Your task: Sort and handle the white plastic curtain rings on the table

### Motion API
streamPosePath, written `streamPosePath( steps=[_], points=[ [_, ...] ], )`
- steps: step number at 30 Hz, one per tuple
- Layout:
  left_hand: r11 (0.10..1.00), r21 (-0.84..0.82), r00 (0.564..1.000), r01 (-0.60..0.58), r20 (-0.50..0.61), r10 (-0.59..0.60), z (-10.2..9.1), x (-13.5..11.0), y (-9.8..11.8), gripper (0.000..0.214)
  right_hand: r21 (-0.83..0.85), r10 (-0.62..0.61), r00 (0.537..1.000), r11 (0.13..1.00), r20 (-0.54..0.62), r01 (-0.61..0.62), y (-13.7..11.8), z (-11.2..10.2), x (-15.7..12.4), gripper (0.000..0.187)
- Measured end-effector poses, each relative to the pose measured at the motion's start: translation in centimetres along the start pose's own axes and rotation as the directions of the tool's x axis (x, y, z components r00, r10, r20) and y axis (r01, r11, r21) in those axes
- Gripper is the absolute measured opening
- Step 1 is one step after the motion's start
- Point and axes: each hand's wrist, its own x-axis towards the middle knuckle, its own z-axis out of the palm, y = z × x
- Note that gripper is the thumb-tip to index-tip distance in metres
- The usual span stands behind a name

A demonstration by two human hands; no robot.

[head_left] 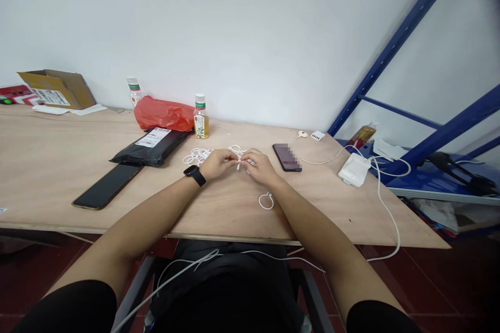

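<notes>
My left hand [215,164], with a black watch on the wrist, and my right hand [258,166] meet over the middle of the table. Thumbs and fingers of both are pinched on a small white plastic ring [238,165], mostly covered by the fingertips. A pile of similar white rings [196,156] lies beside my left hand, and more show just behind the fingertips. One loose white ring [266,208] with a small clip-like end rests nearer the front edge, below my right wrist.
Left of my hands lie a phone [107,186], a black parcel [156,146], a red bag [164,113] and a drink bottle [201,118]. To the right are another phone [286,157], a white charger box [353,169] with trailing cables, and a blue metal frame [394,36].
</notes>
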Motion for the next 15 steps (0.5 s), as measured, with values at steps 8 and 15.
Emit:
streamPosePath(
  steps=[8, 15],
  points=[
    [0.996, 0.089, 0.999, -0.022, -0.035, 0.025, 0.00, 0.15, 0.17, 0.028, -0.007, 0.030, 0.999, 1.000, -0.042, -0.031, 0.27, 0.47, -0.09, 0.011],
    [0.971, 0.217, 0.990, -0.097, -0.083, 0.117, -0.47, 0.36, 0.38, 0.012, -0.027, 0.104, 0.991, 0.994, -0.089, -0.107, 0.39, 0.95, -0.18, 0.008]
  ],
)
